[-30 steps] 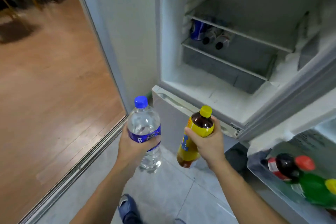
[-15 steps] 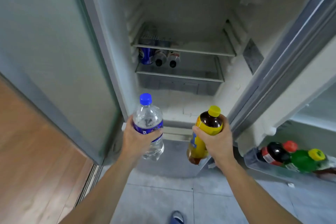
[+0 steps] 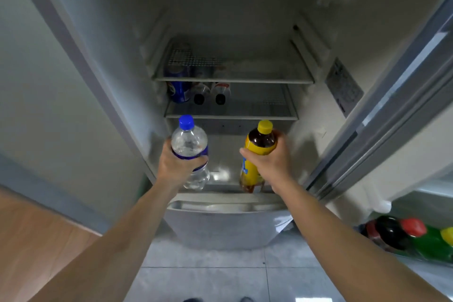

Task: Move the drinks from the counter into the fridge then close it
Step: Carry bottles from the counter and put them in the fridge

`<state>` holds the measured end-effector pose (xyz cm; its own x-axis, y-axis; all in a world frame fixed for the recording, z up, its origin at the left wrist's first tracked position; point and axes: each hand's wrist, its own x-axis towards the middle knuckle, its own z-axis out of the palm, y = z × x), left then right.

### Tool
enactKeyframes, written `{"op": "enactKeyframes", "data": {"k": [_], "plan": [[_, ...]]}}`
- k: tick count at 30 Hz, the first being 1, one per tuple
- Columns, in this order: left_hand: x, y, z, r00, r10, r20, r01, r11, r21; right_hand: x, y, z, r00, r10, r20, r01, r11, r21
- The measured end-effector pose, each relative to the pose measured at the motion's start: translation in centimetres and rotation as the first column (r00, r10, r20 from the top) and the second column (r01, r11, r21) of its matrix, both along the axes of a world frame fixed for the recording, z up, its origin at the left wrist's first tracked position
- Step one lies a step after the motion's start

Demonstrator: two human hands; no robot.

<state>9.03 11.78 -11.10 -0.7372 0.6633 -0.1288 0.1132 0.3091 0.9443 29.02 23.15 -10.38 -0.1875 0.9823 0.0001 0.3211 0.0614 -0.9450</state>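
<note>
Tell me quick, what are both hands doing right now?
Left hand: closed around the clear water bottle.
Right hand: closed around the yellow-capped tea bottle.

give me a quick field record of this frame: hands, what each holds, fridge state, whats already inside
left hand: grips clear water bottle, blue cap
right hand: grips yellow-labelled tea bottle, yellow cap
fridge: open
lower shelf: blue can and two dark bottles lying at the left
door rack: dark bottle with red cap, green bottle
</note>
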Motion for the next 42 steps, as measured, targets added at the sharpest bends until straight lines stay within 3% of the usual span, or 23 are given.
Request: {"op": "enactKeyframes", "data": {"k": [11, 18, 24, 30, 32, 36, 39, 42], "plan": [[-5.0, 4.5, -1.2, 0.977, -0.187, 0.100, 0.178, 0.979, 0.099, -6.8, 2.2, -0.3, 0.991, -0.043, 0.128, 0.044, 0.999, -0.010], [-6.3, 6.1, -1.3, 0.968, -0.244, 0.063, 0.235, 0.963, 0.128, -7.4, 3.1, 1.2, 0.992, -0.025, 0.123, 0.036, 0.996, -0.086], [-6.5, 7.2, -2.1, 0.958, -0.283, 0.035, 0.276, 0.951, 0.139, -8.1, 4.0, 5.0, 0.900, 0.045, 0.434, 0.020, 0.989, -0.144], [-6.4, 6.2, -1.2, 0.961, -0.277, -0.023, 0.278, 0.958, 0.066, -4.9, 2.7, 4.7, 0.826, -0.019, 0.563, 0.137, 0.976, -0.167], [-6.5, 7.0, 0.7, 0.958, -0.282, -0.058, 0.285, 0.958, 0.036, -3.7, 2.7, 4.4, 0.866, -0.011, 0.500, 0.157, 0.956, -0.250], [-6.5, 7.9, 4.6, 0.896, -0.402, -0.187, 0.378, 0.913, -0.153, -1.4, 2.7, 4.3, 0.983, -0.149, 0.106, 0.182, 0.860, -0.478], [-5.9, 6.2, 4.7, 0.912, -0.342, -0.226, 0.325, 0.939, -0.109, 0.4, 1.8, 3.1, 0.944, -0.321, -0.078, 0.227, 0.803, -0.551], [-4.7, 3.2, 3.4, 0.965, -0.144, -0.218, 0.153, 0.988, 0.025, 1.3, 0.0, 0.9, 0.856, -0.434, -0.279, 0.182, 0.760, -0.624]]}}
